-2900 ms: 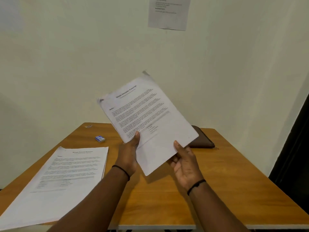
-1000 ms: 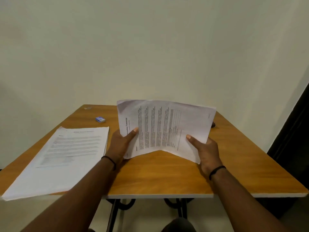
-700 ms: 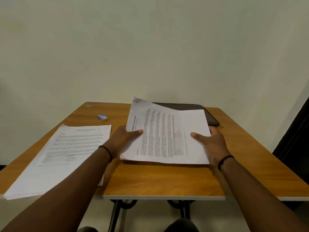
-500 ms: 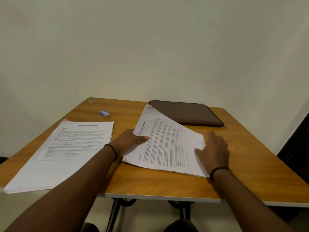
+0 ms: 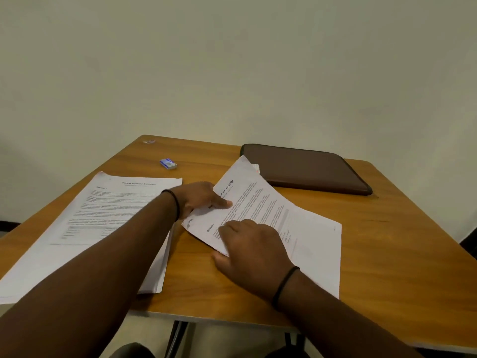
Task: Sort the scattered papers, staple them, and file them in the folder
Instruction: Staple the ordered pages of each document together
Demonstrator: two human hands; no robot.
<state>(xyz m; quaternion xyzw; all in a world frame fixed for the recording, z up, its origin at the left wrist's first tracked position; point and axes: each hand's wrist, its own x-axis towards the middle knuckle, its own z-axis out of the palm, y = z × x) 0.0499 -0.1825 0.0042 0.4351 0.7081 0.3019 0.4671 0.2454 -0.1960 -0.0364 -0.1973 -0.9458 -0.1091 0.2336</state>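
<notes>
Left hand: the left hand (image 5: 200, 200) lies at the near-left end of the transcript sheets (image 5: 278, 218), thumb laid over the printed top page, the other fingers hidden beneath the paper's edge; it pinches that end
Right hand: the right hand (image 5: 251, 250) rests knuckles up on the sheets' near edge, fingers curled onto the page, thumb on the wood just under the edge; whether it grips or merely presses, I cannot tell
Transcript sheets: lying slantwise mid-tabletop, between both hands; far corner lifted slightly, pointing at the folder
Second stack: a thicker pile of papers (image 5: 103, 223) lies left of the left forearm, overhanging the near edge
Folder: the brown folder (image 5: 304, 167) lies closed at the far right, just beyond the sheets
Staple box: a small blue box (image 5: 168, 163) sits far left; well apart from both hands
Tabletop: wooden tabletop (image 5: 387, 241) against a pale wall
</notes>
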